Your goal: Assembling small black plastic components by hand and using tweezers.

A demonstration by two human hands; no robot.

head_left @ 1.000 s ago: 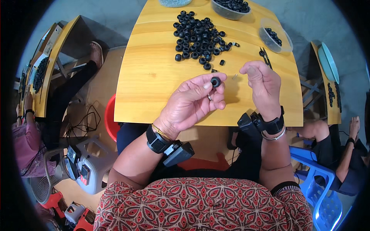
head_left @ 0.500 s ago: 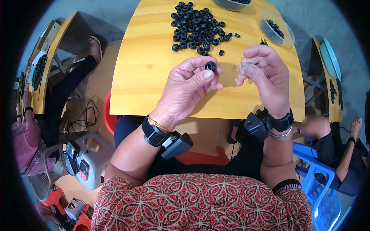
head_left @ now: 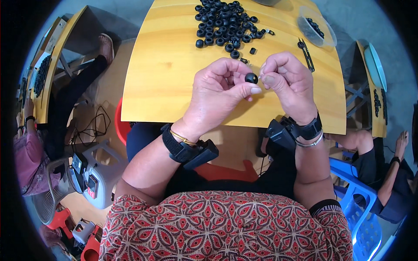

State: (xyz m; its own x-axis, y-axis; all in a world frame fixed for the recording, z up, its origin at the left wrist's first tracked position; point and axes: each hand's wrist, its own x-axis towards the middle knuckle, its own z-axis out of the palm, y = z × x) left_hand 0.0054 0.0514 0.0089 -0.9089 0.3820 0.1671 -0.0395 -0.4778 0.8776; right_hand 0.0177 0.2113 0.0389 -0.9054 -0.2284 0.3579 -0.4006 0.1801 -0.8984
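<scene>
Between its thumb and fingers, my left hand (head_left: 215,89) pinches a round black knob-like part (head_left: 251,78) with a pale spot on its side. My right hand (head_left: 289,82) is closed at the fingertips on a tiny shiny metal piece (head_left: 260,78), whose kind is too small to make out. That piece is right at the knob's right side; whether it is inside the knob I cannot tell. Beyond my hands lies a pile of similar black parts (head_left: 220,30) on the yellow wooden table (head_left: 161,74), with a few small black and metal bits (head_left: 270,32) at its right edge.
Black thread snips (head_left: 308,58) lie right of my right hand. A clear plastic tub (head_left: 329,38) of black parts stands at the far right of the table. People sit at other tables on both sides; a blue plastic chair (head_left: 357,195) is at the right.
My hands have come together: the right moved left and the left slightly right, bringing the metal piece to the black part. The snips, partly hidden before, now show fully.
</scene>
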